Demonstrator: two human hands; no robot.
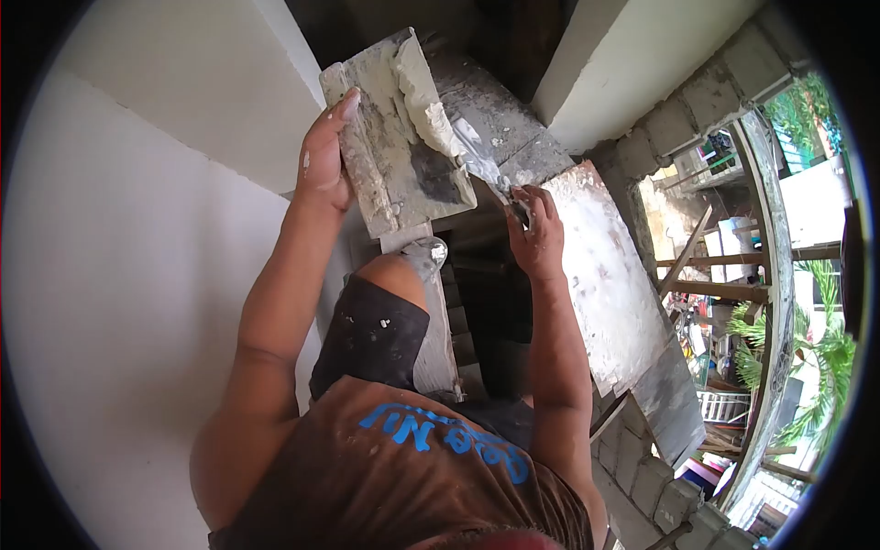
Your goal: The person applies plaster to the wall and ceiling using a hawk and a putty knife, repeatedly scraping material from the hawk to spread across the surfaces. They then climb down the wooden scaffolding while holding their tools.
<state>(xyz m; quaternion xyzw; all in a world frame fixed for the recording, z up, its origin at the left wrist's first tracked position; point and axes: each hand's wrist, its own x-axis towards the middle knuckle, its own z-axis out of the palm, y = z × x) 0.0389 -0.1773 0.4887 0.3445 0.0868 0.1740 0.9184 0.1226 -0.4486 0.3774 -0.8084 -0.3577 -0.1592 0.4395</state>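
Note:
My left hand (326, 154) grips the left edge of a flat mortar board (380, 124), its thumb on the upper side. Pale, wet-looking putty is smeared over the board and heaped thickest along its right edge, with a dark bare patch at the lower right. In my right hand (537, 236) is a putty knife (477, 154), fingers closed round its handle. Its putty-coated blade points up and left, right at the board's right edge. My bent knee (394, 275) shows just below the board.
A smooth pale wall (137, 302) rises on the left, and a pale column (605, 64) stands at upper right. Beside my right arm lies a white-smeared panel (610, 275). Rough concrete blocks (669, 128) edge an opening on the right, with timber pieces (715, 291) outside it.

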